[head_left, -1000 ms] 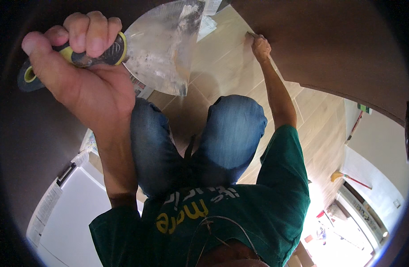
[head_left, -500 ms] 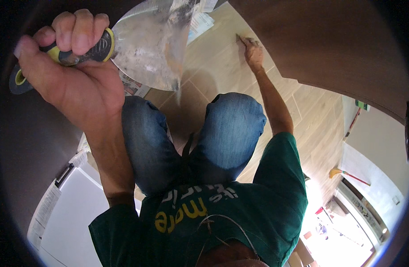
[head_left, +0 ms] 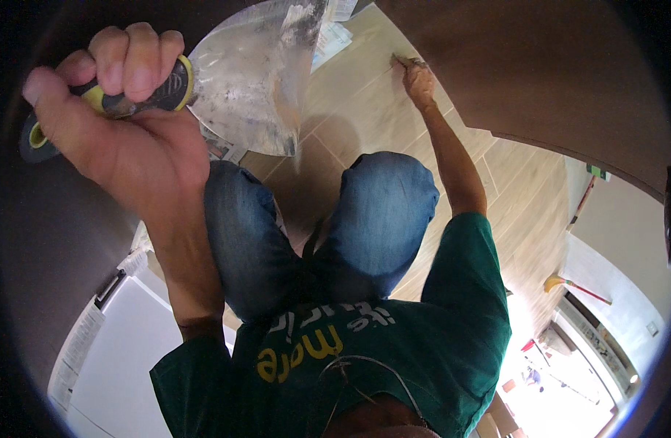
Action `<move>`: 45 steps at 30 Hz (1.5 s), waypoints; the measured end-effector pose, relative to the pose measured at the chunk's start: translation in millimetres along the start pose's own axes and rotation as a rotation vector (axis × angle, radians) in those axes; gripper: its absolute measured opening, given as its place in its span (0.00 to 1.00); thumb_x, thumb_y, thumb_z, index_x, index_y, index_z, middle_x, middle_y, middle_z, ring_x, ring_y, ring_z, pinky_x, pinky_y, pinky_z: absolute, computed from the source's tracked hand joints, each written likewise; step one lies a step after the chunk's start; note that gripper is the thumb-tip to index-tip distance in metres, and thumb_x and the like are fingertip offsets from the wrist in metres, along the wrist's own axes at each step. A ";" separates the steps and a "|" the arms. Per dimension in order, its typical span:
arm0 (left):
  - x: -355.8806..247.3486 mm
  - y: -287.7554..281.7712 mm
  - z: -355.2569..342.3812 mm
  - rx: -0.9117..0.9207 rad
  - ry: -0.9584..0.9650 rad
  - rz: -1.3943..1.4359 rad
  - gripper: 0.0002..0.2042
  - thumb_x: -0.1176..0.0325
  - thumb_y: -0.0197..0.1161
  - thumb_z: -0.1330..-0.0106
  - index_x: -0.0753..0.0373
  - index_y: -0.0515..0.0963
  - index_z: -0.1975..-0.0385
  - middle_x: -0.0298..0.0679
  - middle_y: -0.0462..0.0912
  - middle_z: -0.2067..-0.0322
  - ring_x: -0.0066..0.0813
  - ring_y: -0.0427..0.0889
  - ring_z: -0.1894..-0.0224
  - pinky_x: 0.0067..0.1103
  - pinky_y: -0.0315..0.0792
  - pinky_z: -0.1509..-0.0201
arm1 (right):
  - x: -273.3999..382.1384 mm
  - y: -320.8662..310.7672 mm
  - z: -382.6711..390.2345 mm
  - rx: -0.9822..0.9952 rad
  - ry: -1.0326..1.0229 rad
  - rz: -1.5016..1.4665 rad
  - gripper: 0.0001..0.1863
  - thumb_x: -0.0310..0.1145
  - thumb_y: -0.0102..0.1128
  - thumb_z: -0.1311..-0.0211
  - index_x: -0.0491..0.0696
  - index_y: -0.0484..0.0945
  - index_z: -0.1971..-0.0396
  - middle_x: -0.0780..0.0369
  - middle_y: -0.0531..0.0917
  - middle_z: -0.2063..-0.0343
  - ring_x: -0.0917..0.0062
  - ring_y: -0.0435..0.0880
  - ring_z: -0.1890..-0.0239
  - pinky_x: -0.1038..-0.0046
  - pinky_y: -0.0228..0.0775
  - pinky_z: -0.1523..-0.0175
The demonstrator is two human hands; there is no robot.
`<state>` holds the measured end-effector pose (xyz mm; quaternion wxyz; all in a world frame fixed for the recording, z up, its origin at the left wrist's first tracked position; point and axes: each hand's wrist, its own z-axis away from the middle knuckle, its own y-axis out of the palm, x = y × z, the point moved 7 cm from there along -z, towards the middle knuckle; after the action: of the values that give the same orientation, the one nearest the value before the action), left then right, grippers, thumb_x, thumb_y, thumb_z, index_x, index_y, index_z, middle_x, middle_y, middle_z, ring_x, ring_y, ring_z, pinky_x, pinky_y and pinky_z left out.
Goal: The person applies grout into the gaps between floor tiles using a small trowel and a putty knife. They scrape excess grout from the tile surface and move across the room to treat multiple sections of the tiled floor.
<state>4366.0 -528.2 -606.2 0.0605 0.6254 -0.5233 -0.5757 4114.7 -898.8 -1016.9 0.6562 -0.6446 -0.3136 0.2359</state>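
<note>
Raised at the upper left, my left hand point(head_left: 135, 109) is closed round the black and yellow handle of a wide putty knife point(head_left: 259, 77). Its broad metal blade points to the right and carries whitish smears. My right arm reaches far forward over the floor. At its end my right hand point(head_left: 419, 84) is closed near the lower edge of a dark brown panel point(head_left: 540, 66). A thin dark tip juts from its fingers, too small to make out.
I crouch with bent knees on a wood-look tiled floor point(head_left: 525, 175). Papers point(head_left: 331, 44) lie at the far end, and newspaper point(head_left: 220, 148) behind the blade. A white appliance-like box point(head_left: 124, 358) stands at the lower left. A broom point(head_left: 576, 287) leans on the right.
The putty knife and my left hand have shifted slightly right and down in the picture. My right hand sits a little lower, still by the panel edge.
</note>
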 end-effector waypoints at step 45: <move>15.3 -17.9 6.7 -0.244 -0.197 0.477 0.19 0.49 0.53 0.30 0.59 0.70 0.75 0.33 0.68 0.78 0.24 0.70 0.72 0.22 0.68 0.59 | 264.7 -355.1 113.3 -0.757 -0.931 -0.754 0.24 0.31 0.64 0.49 0.69 0.79 0.50 0.67 0.77 0.48 0.68 0.75 0.46 0.62 0.68 0.41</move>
<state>4368.0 -527.8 -630.6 0.2179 0.4139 -0.5860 -0.6617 4183.2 -651.3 -638.7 0.2217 -0.5082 -0.8238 0.1185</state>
